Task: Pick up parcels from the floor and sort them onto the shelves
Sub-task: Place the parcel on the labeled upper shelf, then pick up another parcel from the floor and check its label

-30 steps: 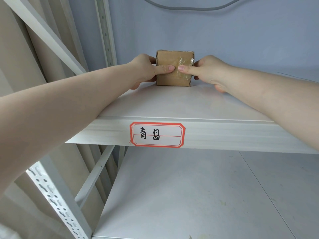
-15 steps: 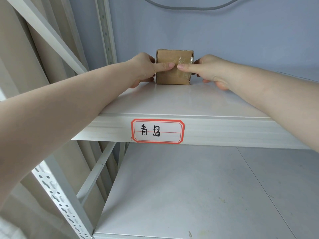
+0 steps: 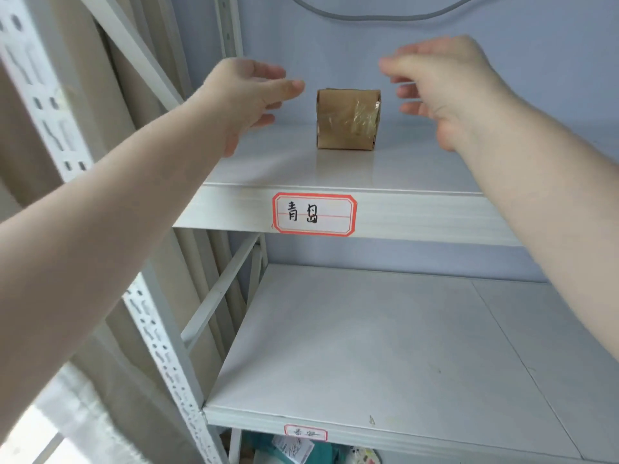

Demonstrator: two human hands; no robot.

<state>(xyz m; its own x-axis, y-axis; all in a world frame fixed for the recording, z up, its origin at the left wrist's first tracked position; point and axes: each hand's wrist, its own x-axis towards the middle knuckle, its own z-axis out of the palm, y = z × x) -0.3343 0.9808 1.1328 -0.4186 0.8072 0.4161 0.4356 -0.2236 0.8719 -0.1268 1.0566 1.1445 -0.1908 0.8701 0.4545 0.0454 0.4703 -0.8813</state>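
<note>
A small brown cardboard parcel [image 3: 348, 119] with clear tape on its front stands upright at the back of the upper white shelf [image 3: 268, 169]. My left hand [image 3: 249, 95] hovers to its left, open, fingers spread, not touching it. To the parcel's right and slightly higher is my right hand [image 3: 445, 85], also open and blurred by motion. Neither hand holds anything.
A red-bordered handwritten label [image 3: 314, 214] is stuck on the upper shelf's front edge. The lower shelf [image 3: 385, 346] lies below with another label [image 3: 305, 433] on its edge. Perforated white uprights [image 3: 160, 346] and beige curtains stand on the left; bagged items [image 3: 294, 448] show under the lower shelf.
Both hands have let go of the parcel and pulled back and apart from it. The parcel stays on the upper shelf. The view has dropped, showing more of the lower shelf.
</note>
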